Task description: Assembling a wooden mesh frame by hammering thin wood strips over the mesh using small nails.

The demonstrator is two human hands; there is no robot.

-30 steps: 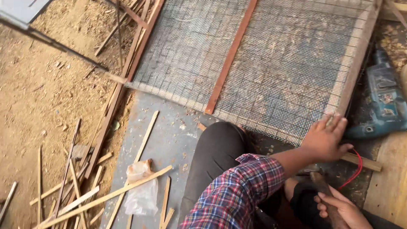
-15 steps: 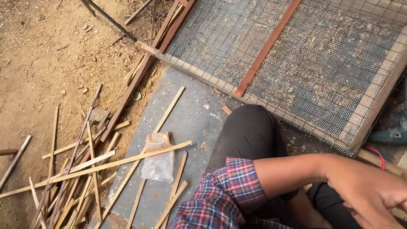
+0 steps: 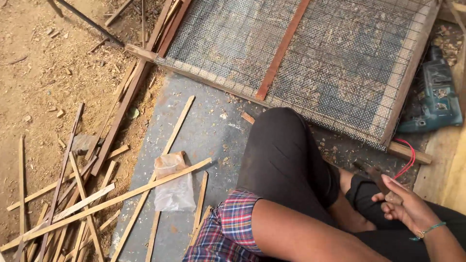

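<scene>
My right hand (image 3: 405,206), with a green band at the wrist, is closed around a dark, slim tool (image 3: 376,175) that points up towards the corner of a wooden frame (image 3: 410,77) covered in wire mesh. A red wire loop (image 3: 407,160) lies by that corner. My left forearm in a plaid sleeve (image 3: 233,225) crosses the bottom of the view; its hand is out of the picture. My bent knee in dark trousers (image 3: 281,155) sits between arm and frame.
A teal power drill (image 3: 437,94) lies right of the frame. A grey sheet (image 3: 208,131) under me carries a crumpled plastic bag (image 3: 172,187) and loose wooden strips (image 3: 111,201). More strips are scattered over the sawdust ground (image 3: 43,77) at left.
My left hand has come off the frame's corner and dropped out of sight. The view has swung right and closer, bringing the drill back in.
</scene>
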